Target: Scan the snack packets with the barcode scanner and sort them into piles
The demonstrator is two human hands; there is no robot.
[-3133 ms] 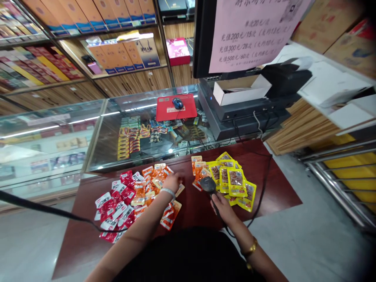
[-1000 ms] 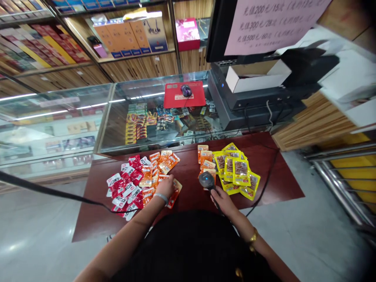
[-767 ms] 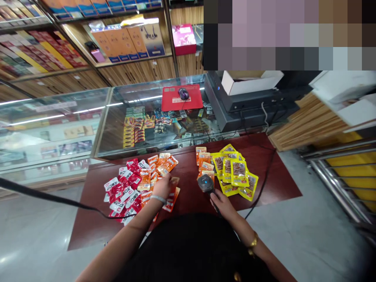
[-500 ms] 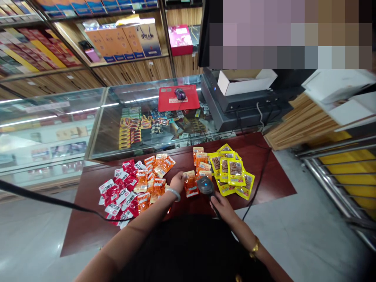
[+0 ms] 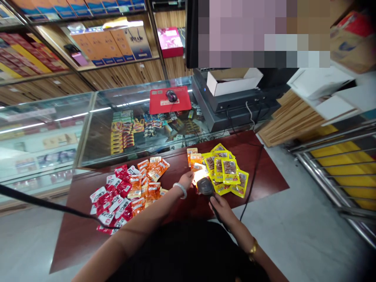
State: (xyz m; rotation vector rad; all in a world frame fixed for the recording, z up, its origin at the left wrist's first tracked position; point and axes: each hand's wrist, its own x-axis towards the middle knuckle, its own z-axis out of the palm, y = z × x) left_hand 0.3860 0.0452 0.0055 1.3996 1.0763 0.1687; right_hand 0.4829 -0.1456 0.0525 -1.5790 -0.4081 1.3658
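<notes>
My right hand [image 5: 222, 208] is wrapped round the handle of a black barcode scanner [image 5: 205, 186], whose head points away from me. Bright light from it falls on an orange snack packet [image 5: 199, 175]; my left hand [image 5: 186, 180] pinches that packet by its left side. The scanner head and the glare hide much of it. Just beyond lie other orange packets [image 5: 192, 155] in an overlapping row. Yellow snack packets [image 5: 230, 168] are heaped to the right. On the left are a spread of orange packets [image 5: 154, 190] and a pile of red-and-white packets [image 5: 116, 197].
A dark red table [image 5: 69, 235] carries the packets. Behind it stands a glass counter [image 5: 102, 117] with a red mouse pad [image 5: 154, 103] and mouse [image 5: 171, 96]. Black cables cross the table at left and right. A metal rack [image 5: 320, 176] is at the right.
My left hand has moved right and slightly away, bringing the orange packet to the scanner head. The scanner's light has come on. The whole view has shifted somewhat.
</notes>
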